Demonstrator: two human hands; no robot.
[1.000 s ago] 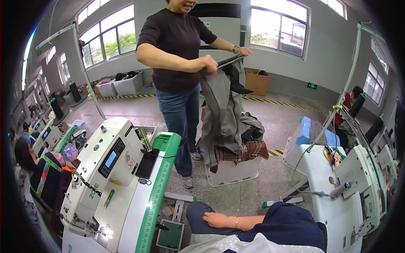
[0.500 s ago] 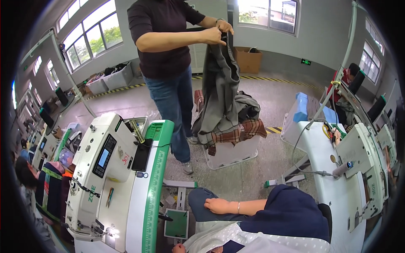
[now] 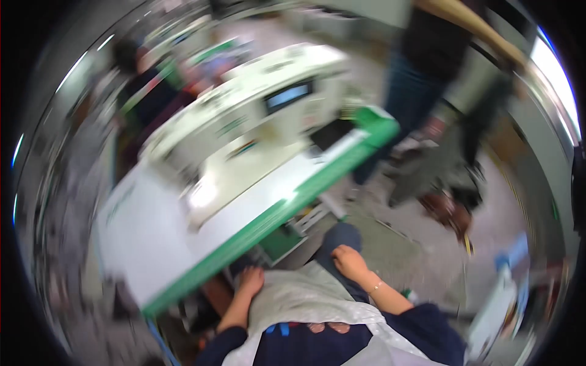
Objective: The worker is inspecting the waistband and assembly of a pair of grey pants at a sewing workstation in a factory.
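The picture is blurred by fast head motion. My left hand point(image 3: 249, 282) rests on a pale grey cloth point(image 3: 305, 300) spread over my lap, just under the green edge of the sewing table point(image 3: 287, 204). My right hand point(image 3: 349, 262) lies on my knee at the cloth's far end, fingers loosely curled, a thin bracelet on the wrist. Neither hand clearly grips anything. A white sewing machine point(image 3: 256, 116) stands on the table ahead of me.
A standing person point(image 3: 427, 73) in dark top and jeans is at the upper right, holding a dark grey garment point(image 3: 452, 158) that hangs down. More sewing stations and a seated person point(image 3: 131, 67) are blurred at the upper left.
My view has swung down and left, so the sewing table fills the middle. Both my hands are now in view on my lap; before only the right forearm showed.
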